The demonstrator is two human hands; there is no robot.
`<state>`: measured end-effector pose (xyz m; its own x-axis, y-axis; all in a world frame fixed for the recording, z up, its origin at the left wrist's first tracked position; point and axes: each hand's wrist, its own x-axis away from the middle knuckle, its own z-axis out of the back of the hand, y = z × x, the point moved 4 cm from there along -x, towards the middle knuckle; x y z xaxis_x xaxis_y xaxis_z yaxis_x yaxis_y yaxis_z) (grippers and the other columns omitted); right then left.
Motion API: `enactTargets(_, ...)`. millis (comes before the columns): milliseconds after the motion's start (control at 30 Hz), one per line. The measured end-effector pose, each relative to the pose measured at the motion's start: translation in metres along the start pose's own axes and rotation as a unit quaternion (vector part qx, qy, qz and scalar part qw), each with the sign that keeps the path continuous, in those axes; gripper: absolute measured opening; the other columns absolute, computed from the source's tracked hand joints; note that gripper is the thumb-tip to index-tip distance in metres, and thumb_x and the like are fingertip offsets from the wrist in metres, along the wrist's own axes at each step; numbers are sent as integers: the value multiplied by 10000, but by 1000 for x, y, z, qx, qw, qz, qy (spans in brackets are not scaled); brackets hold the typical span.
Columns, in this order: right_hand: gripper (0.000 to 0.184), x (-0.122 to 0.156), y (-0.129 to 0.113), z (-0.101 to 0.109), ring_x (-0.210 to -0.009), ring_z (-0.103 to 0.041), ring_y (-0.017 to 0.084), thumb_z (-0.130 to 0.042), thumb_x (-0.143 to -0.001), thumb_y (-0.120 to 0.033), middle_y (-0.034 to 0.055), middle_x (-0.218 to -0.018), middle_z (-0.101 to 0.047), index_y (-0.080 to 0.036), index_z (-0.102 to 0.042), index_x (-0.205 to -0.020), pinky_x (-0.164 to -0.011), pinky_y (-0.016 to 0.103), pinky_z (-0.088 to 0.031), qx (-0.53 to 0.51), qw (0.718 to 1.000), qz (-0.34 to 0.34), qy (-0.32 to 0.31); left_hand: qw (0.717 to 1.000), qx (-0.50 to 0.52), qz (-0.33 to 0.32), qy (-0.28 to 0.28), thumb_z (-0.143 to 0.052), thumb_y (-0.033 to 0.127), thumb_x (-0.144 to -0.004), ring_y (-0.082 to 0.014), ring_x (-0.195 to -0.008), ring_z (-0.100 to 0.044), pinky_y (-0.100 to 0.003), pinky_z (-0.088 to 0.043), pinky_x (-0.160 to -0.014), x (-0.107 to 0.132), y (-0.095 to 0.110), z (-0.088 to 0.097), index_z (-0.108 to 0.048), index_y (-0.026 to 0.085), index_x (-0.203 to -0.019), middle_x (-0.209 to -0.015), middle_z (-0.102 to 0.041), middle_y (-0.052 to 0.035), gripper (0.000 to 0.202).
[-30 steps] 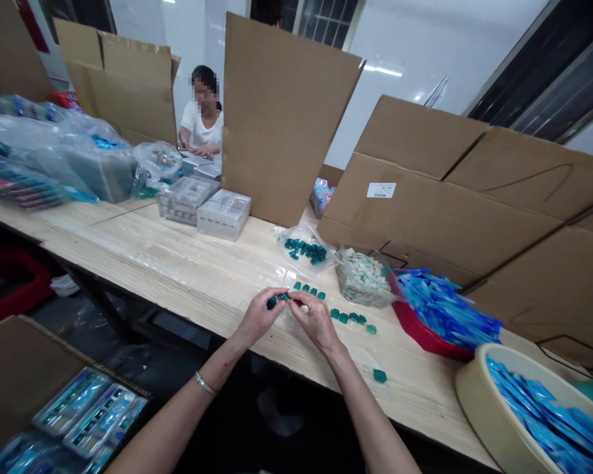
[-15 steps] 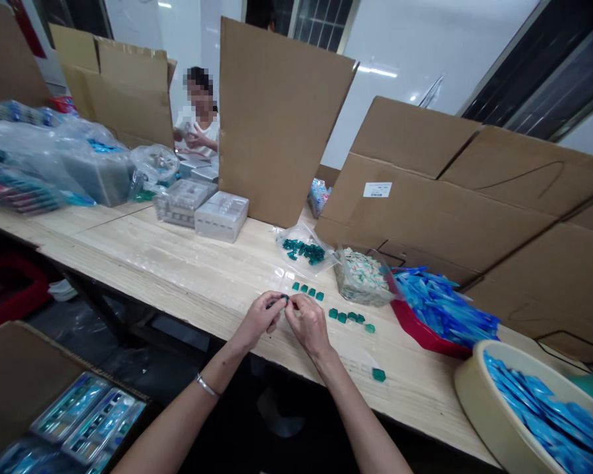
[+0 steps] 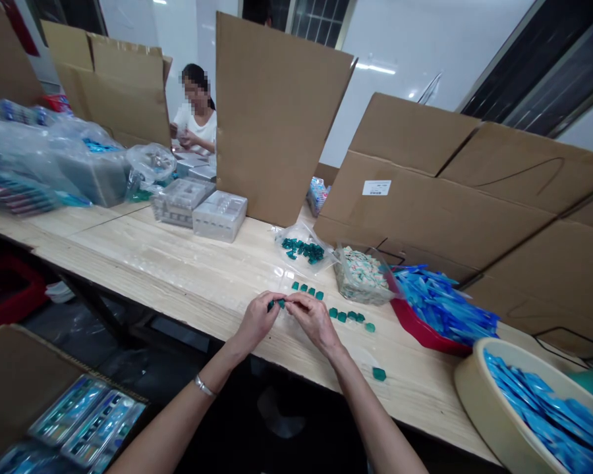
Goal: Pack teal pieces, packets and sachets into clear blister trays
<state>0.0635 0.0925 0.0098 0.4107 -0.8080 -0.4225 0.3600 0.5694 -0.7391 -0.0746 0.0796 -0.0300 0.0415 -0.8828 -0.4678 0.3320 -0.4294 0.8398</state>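
My left hand (image 3: 254,324) pinches small dark green translucent pieces (image 3: 277,303) between thumb and fingers, over the table's near edge. My right hand (image 3: 313,321) meets it there, thumb and forefinger closed at the right end of those pieces. How many are held is hidden by the fingers. Just beyond the hands is a short row of green pieces (image 3: 304,288), and to the right a second row of green pieces (image 3: 341,316). A single green piece (image 3: 379,374) lies closer to me, right of my forearm. Behind the rows, an open plastic bag (image 3: 317,268) holds many similar pieces.
A clear tub (image 3: 356,292) of pale pieces, a red basin (image 3: 415,334) of blue packets and a cream basin (image 3: 479,395) stand right. Clear plastic trays (image 3: 218,220) and tall cardboard (image 3: 277,118) are behind. A co-worker (image 3: 201,128) sits across. Below left is a carton (image 3: 24,388) of packed sets.
My hands have shifted slightly at the same spot; the green pieces between them show more now. My right wrist has swung a little outward. The rows on the table are unchanged.
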Motion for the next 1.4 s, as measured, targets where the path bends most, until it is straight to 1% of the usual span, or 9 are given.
enactTargets(233,209,1,29,-12,-632,-624,149,-685,-667,-330,30,-689,-661,-159,-638,-778,-609,255,-513,-146,977,-157,24,999,-28,-35,14,-481,148,-810,-168,-886,-593,-302,-453,-814,5,-4,-5,-608,186,-975,-940,-648,-57,211)
enactTargets(300,188,-6,29,-8,-652,-625,152,-657,-697,-311,41,-731,-667,-161,-649,-810,-621,259,-510,-112,985,-129,25,999,-27,-7,26,-518,205,-807,-167,-853,-601,-295,-459,-792,4,-11,-4,-598,183,-983,-929,-655,-55,195)
enactTargets(400,136,-23,28,4,-707,-610,154,-580,-765,-250,57,-810,-658,-179,-668,-842,-660,266,-490,27,999,-21,35,998,-27,37,37,-521,269,-814,-164,-813,-608,-289,-460,-767,1,-21,-2,-592,182,-981,-875,-660,-47,202)
enactTargets(500,141,-44,40,8,-730,-594,160,-540,-786,-187,67,-822,-643,-176,-672,-834,-685,270,-472,147,987,51,37,996,-28,74,43,-521,274,-807,-163,-787,-612,-286,-460,-751,1,-27,2,-600,183,-957,-836,-662,-39,192)
enactTargets(800,209,-68,79,-13,-763,-595,156,-482,-797,-68,74,-817,-646,-154,-670,-768,-698,244,-451,275,957,77,-46,986,72,152,20,-582,301,-739,-166,-798,-611,-275,-465,-736,2,-26,9,-646,183,-858,-822,-671,-35,180)
enactTargets(900,208,-69,80,-12,-771,-594,157,-483,-799,-70,76,-829,-650,-156,-672,-790,-700,244,-453,273,955,96,-63,972,130,198,18,-601,345,-716,-121,-606,-568,-233,-449,-560,3,-26,9,-644,166,-854,-760,-653,-32,230)
enactTargets(1033,216,-68,84,-11,-786,-594,155,-477,-792,-60,74,-850,-649,-158,-668,-808,-714,244,-456,267,954,112,-78,937,204,283,-3,-599,399,-704,-41,-364,-350,-186,-269,-347,8,-26,7,-613,147,-900,-634,-592,9,320)
enactTargets(1300,198,-64,88,-10,-761,-584,155,-469,-799,-70,74,-820,-635,-147,-651,-789,-693,234,-444,290,951,102,-29,938,200,284,0,-612,396,-692,-37,-336,-315,-183,-261,-342,9,-30,4,-613,148,-898,-511,-498,56,323)
enactTargets(1400,198,-64,86,-12,-771,-575,147,-461,-823,-89,69,-828,-631,-152,-648,-809,-687,220,-432,296,948,107,-50,938,195,285,1,-618,400,-684,-39,-339,-325,-190,-271,-352,8,-28,4,-616,147,-885,-521,-517,51,323)
